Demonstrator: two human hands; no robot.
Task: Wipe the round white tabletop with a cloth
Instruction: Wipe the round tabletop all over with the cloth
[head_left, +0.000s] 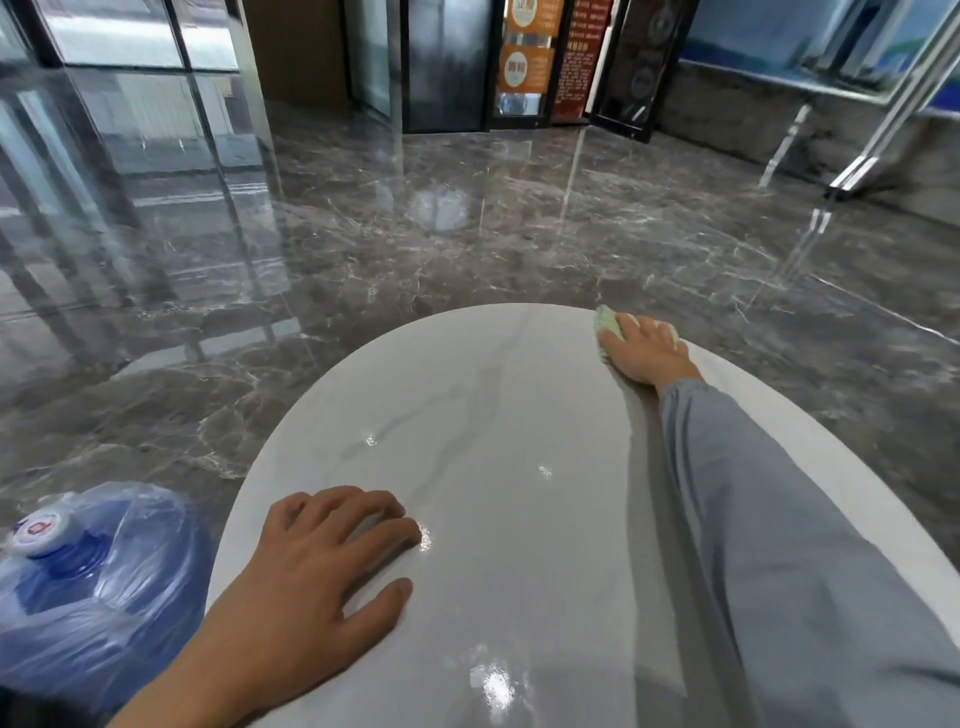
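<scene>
The right hand (647, 353) lies flat on the pale green cloth (605, 325), fingers stretched out and pressing it down at the far rim of the round white tabletop (493, 415), around 1 o'clock. The left hand (317, 566) rests on the bare top near 8 o'clock, fingers loosely bent, holding nothing; a blue water bottle (93, 582) sits just beyond that rim

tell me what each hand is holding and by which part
Nothing is gripped. The right hand presses flat on the middle of the cloth at the far edge of the table; the left hand rests on the table.
</scene>
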